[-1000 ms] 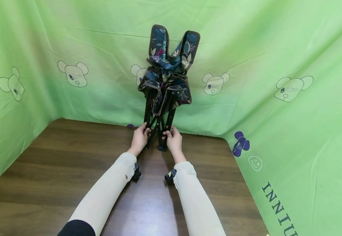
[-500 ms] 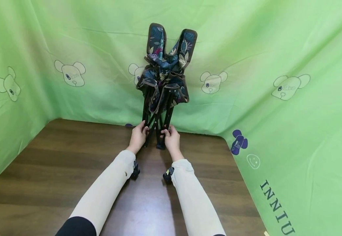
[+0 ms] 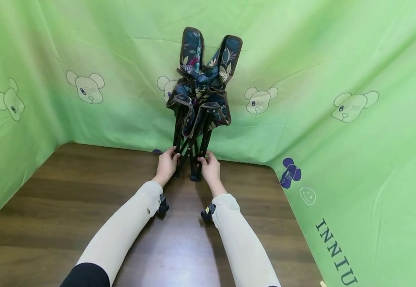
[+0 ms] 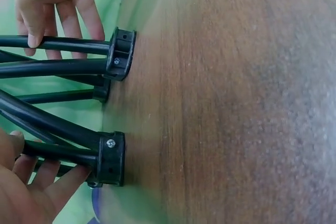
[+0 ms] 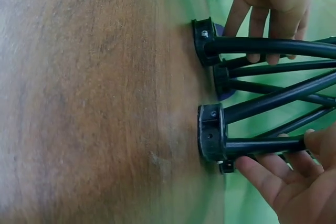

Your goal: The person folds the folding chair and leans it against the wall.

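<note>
A folded camping chair (image 3: 202,77) stands upright at the back of the wooden surface, close to the green cloth. Its dark fabric bears a leaf print, and black tubes cross below it. Low on the left tubes, my left hand (image 3: 165,165) grips with thumb and fingers. My right hand (image 3: 211,170) holds a tube on the other side, its thumb in front. Black plastic feet (image 4: 112,158) with screws touch the wood in the left wrist view. In the right wrist view, the fingers of my right hand (image 5: 299,182) lie behind a leg tube (image 5: 262,145).
Green cloth (image 3: 122,59) with printed bear heads hangs at the back and both sides. The brown wooden surface (image 3: 68,207) reaches from the cloth toward me. Small black cameras (image 3: 208,213) sit at both wrists.
The view has shifted slightly. Both hands keep their hold on the tubes, and the forearms have moved a little apart. The chair remains folded and upright in its place.
</note>
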The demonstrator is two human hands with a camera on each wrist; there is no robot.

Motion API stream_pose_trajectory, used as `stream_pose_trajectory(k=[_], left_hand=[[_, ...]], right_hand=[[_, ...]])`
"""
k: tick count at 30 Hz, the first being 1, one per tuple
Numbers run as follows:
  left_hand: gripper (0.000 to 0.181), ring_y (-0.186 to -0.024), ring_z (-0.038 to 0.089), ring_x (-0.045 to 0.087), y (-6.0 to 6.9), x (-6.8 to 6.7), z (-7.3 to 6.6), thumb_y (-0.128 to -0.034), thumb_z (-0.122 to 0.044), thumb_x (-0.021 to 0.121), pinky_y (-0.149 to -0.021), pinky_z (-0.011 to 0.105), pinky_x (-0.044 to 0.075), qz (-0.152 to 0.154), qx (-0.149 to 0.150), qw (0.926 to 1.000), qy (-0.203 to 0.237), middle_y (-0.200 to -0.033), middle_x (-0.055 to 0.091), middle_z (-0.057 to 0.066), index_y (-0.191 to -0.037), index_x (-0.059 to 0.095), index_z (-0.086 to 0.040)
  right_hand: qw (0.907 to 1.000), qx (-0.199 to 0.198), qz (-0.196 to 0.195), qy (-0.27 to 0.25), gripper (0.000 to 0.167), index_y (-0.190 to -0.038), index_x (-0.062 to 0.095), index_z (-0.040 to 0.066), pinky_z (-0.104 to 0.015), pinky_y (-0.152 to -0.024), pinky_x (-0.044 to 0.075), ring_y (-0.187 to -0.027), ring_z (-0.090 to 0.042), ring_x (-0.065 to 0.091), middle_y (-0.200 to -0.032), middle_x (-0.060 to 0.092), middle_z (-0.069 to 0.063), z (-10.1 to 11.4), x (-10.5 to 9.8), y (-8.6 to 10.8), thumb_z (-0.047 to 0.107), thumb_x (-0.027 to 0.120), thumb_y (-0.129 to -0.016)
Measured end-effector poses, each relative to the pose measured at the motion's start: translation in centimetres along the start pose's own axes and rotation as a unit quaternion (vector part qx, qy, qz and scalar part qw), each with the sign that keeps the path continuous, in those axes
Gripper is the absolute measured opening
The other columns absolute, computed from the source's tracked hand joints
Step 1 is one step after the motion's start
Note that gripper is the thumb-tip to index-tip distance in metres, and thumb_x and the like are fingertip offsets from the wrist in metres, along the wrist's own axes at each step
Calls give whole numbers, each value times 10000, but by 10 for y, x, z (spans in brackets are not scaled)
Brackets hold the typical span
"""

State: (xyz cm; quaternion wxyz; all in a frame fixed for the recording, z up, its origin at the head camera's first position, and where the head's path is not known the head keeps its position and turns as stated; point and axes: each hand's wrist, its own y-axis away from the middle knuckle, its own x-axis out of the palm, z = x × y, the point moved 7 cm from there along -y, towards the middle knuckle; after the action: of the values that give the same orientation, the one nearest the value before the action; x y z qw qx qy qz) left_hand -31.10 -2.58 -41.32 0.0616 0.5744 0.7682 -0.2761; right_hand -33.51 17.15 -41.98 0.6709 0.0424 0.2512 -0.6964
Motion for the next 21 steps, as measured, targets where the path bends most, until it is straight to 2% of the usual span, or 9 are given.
stream_pose_trajectory(k=[3,7,13,17,21], left_hand=[[362,-1073,336,687,2,-3,0,-1038,-117,614,-924,456,564,-100,-22,9999,91,-1174,717,215,-1384,608,-10],[374,-1110,337,669,3,-10,-1,-1035,-95,611,-919,459,562,-88,0,9997,242,-1217,697,212,-1399,595,-12],[390,-1161,315,652,7,-22,-5,-1036,-122,613,-965,452,557,116,64,9996,241,-1259,671,168,-1418,582,-47],[384,-1168,307,649,12,-29,-11,-1030,-134,626,-980,463,547,256,328,9991,48,-1278,671,147,-1406,597,-58],[386,-1137,290,653,18,-29,-19,-1030,-169,637,-952,455,556,552,620,9964,-172,-1270,674,125,-1399,605,-59]], right_hand=[[9994,-27,-85,326,347,-1401,576,83,-327,-701,561,-934,-304,738,-1130,766,-103,2,-5,3,168,573,-1064],[9990,-191,-233,320,326,-1365,603,94,-423,-842,585,-1041,-289,711,-1147,750,-134,9,-11,4,158,601,-1045],[9982,-490,-133,328,311,-1351,601,117,-433,-907,580,-1091,-275,698,-1185,734,-126,18,-18,7,158,607,-1043],[9960,-802,-8,401,331,-1364,592,91,-434,-909,577,-1097,-270,700,-1189,737,-119,24,-24,12,141,616,-1037],[9929,-1094,156,438,350,-1374,582,62,-434,-926,575,-1117,-269,695,-1201,731,-121,29,-28,18,122,622,-1031]])
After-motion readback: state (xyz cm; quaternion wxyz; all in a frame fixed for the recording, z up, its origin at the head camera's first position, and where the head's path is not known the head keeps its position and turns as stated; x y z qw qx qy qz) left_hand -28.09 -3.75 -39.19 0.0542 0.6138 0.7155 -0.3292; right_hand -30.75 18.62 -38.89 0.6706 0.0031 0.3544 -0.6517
